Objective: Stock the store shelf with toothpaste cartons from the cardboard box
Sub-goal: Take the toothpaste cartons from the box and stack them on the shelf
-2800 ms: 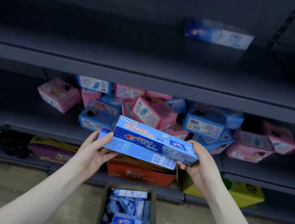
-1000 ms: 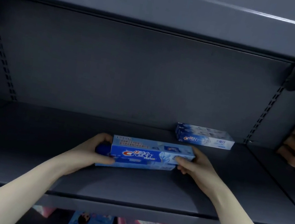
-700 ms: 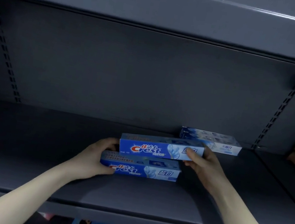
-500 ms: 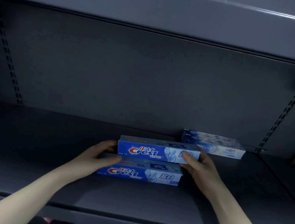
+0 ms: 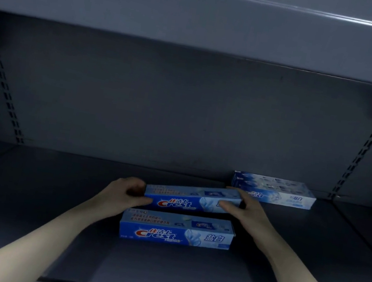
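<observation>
Held carton (image 5: 192, 199) mid-shelf (image 5: 21, 207), tilted. Left hand (image 5: 122, 193) curls round its 9 o'clock end, right hand (image 5: 245, 212) round its 3 o'clock end. Front carton (image 5: 176, 230) lies flat at 6 o'clock; rear carton (image 5: 275, 190) at 2 o'clock. Judged light, stiff card, crushable, slick; end grip sound.

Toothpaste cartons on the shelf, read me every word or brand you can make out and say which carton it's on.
"Crest", "佳洁士", "盐白": front carton.
"Crest", "佳洁士": held carton, gripped by left hand and right hand.
Back carton: print blurred.
Small print on all: unreadable.
</observation>
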Demonstrator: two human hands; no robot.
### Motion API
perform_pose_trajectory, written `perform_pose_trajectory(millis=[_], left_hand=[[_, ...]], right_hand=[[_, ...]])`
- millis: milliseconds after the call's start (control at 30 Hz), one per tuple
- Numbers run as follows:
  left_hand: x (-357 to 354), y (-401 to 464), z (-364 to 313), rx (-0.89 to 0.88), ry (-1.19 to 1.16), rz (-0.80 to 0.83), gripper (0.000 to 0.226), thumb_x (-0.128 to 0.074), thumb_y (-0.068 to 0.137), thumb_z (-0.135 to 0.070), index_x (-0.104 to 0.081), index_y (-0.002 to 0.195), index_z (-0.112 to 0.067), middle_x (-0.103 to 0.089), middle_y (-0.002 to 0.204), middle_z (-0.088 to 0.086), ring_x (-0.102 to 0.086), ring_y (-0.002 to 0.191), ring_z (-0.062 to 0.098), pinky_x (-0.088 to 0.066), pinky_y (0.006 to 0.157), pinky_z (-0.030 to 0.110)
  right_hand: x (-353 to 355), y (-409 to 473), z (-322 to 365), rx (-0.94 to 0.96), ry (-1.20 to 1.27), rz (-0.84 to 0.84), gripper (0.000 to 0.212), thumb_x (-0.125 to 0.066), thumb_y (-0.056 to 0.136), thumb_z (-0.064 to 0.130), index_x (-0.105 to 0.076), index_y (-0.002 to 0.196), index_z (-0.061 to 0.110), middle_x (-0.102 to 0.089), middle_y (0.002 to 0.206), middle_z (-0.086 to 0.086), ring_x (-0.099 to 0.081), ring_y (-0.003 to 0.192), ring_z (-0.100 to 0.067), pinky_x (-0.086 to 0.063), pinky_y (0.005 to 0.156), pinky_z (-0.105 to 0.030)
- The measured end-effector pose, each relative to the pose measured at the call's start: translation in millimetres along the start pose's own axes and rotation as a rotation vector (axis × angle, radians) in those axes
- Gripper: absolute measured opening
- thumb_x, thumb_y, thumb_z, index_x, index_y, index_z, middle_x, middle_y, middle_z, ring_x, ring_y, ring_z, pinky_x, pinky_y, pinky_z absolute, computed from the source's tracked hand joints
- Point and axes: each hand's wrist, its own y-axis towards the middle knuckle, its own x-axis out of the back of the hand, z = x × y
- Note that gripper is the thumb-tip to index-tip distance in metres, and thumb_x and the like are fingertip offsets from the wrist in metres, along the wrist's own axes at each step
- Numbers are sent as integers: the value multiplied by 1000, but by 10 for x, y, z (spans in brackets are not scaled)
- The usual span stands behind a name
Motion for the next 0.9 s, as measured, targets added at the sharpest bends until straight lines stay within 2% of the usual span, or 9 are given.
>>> perform_pose_trajectory(millis=[133,267,367,433,533,667,800,900], left_hand=[[11,133,56,-17,47,-13,26,-69,83,-30,-62,106,-24,-60,101,-15,-56,89,-4,-42,63,11],[-10,254,89,5,54,-133,25,-72,80,-28,-61,102,-27,-61,97,-11,-57,86,-1,-42,55,14],[-44,332,92,31,61,-185,24,-70,82,-27,-58,103,-26,-61,93,-7,-61,80,8,-46,51,20],[-59,381,100,46,73,-198,26,-68,84,-28,-57,107,-25,-62,93,-6,-61,73,8,-45,47,20],[-63,465,124,66,35,-220,30,-67,84,-25,-60,112,-18,-65,88,-4,-62,70,7,-44,44,19],[-75,536,129,93,-76,-282,33,-69,83,-19,-61,114,-13,-67,85,-1,-64,74,10,-50,50,20],[-79,594,135,127,-252,-330,39,-67,84,-16,-56,121,-8,-64,101,5,-64,91,19,-54,66,28],[-74,643,134,117,-278,-289,28,-62,88,-14,-59,117,-11,-63,112,10,-61,99,21,-53,71,28]], right_hand=[[-1,153,-44,-8,-237,-53,38,-76,76,23,-62,111,19,-63,108,0,-61,97,-12,-48,83,-21],[-23,286,-78,5,-280,-96,38,-76,76,18,-63,112,14,-67,103,0,-62,94,-12,-47,80,-20],[-45,378,-91,-5,-308,-147,32,-74,78,13,-64,107,9,-69,92,-6,-63,79,-15,-51,74,-29],[-66,440,-76,-23,-300,-159,28,-72,79,11,-65,106,7,-68,85,-9,-62,69,-16,-53,71,-33],[-96,522,-33,-23,-299,-182,20,-68,83,13,-66,102,9,-68,81,-5,-63,69,-17,-55,77,-35],[-185,600,26,-45,-224,-208,5,-61,87,13,-65,90,15,-69,86,-13,-66,83,-27,-52,88,-43],[-247,708,19,-102,-174,-163,13,-56,85,6,-67,90,12,-64,78,-11,-60,79,-24,-49,89,-46],[-260,767,17,-139,-141,-118,23,-53,84,2,-67,101,9,-66,91,-13,-59,85,-23,-47,85,-40]])
